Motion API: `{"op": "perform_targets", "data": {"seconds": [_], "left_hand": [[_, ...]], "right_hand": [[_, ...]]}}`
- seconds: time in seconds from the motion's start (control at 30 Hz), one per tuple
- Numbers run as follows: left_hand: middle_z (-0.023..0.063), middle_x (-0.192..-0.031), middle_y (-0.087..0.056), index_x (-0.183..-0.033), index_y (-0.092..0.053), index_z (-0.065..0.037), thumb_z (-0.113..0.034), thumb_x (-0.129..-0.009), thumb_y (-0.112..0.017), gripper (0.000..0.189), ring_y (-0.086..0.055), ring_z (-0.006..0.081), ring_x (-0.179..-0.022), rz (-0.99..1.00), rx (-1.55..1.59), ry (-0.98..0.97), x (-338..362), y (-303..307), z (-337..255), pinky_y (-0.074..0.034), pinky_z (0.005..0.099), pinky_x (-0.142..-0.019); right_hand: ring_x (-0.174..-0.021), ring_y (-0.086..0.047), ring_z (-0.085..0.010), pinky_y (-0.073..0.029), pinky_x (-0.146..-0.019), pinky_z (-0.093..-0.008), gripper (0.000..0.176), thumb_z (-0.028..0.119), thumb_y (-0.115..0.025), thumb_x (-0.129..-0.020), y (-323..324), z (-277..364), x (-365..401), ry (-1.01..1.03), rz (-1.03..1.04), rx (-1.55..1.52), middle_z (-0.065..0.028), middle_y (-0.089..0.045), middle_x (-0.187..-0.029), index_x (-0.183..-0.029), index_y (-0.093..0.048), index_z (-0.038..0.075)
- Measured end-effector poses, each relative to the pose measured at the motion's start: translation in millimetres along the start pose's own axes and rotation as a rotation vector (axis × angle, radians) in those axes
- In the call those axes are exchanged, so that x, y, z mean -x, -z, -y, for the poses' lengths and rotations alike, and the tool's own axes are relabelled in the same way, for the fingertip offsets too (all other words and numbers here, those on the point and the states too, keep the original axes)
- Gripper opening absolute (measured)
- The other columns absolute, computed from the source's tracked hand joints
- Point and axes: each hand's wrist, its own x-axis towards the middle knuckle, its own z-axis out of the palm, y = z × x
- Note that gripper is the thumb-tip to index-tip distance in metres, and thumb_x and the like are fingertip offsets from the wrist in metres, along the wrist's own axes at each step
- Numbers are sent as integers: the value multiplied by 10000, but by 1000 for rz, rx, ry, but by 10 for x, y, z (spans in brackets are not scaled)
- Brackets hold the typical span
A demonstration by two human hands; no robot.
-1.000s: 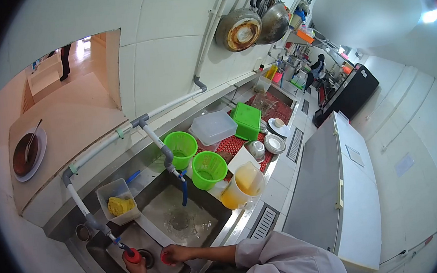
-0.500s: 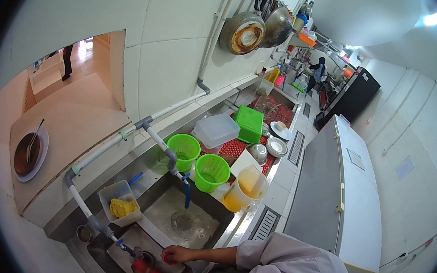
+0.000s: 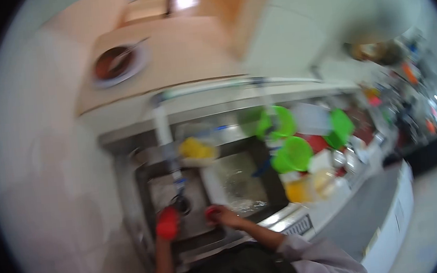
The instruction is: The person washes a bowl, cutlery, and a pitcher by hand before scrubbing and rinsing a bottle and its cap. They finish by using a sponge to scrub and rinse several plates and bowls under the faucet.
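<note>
My left hand (image 3: 163, 239) is closed round a red container (image 3: 168, 222), below the tap (image 3: 179, 184) over the left sink basin (image 3: 195, 231). Blur hides the container's exact kind. My right hand (image 3: 227, 218) pinches a small round red lid (image 3: 213, 213) near the divider between the two basins. The lid is apart from the container. The dark drain (image 3: 182, 204) shows between my hands.
A clear tub with a yellow sponge (image 3: 197, 148) stands behind the basins. Water lies in the right basin (image 3: 241, 184). Green baskets (image 3: 292, 154) and jugs of orange liquid (image 3: 298, 191) are to the right. A plate holding a brown bowl (image 3: 118, 64) sits on the ledge.
My view has swung left and down, so the sinks appear nearer the middle. The red container is now more upright in my left hand; the lid stays in my right.
</note>
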Motion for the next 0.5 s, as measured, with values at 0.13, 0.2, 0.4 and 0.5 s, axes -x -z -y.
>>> {"op": "perform_targets", "data": {"seconds": [0.13, 0.2, 0.4, 0.5], "left_hand": [[146, -963, -641, -1153, -553, -58, -573, -839, -502, 605, -651, 304, -749, -331, -231, -244, 97, -148, 277, -535, 425, -607], [133, -881, -653, -1070, -587, -59, -572, -832, -493, 573, -659, 287, -703, -580, -82, -422, 79, -261, 446, -535, 409, -569], [124, -857, -650, -1027, -601, -61, -571, -816, -487, 563, -662, 269, -690, -490, -394, -356, 141, -583, 552, -520, 379, -540], [124, -873, -644, -1038, -582, -20, -565, -819, -485, 595, -663, 268, -704, -284, -88, -314, 89, -750, 631, -512, 376, -527]], "right_hand": [[-749, -622, -131, -504, -651, -268, 198, 233, -504, -964, 0, 310, 21, -261, 54, -194, -47, -609, -838, -989, -580, 52], [-703, -617, -135, -490, -608, -277, 199, 262, -527, -953, -44, 524, -61, -273, 18, -187, -32, -611, -792, -977, -560, 67], [-591, -625, -229, -495, -537, -349, 287, 341, -558, -924, -425, 1522, -363, 390, -124, 692, -93, -616, -694, -951, -570, 55], [-620, -648, -309, -513, -553, -407, 339, 372, -568, -900, -572, 1810, -493, 592, -257, 1269, -155, -639, -710, -893, -620, 36]]}}
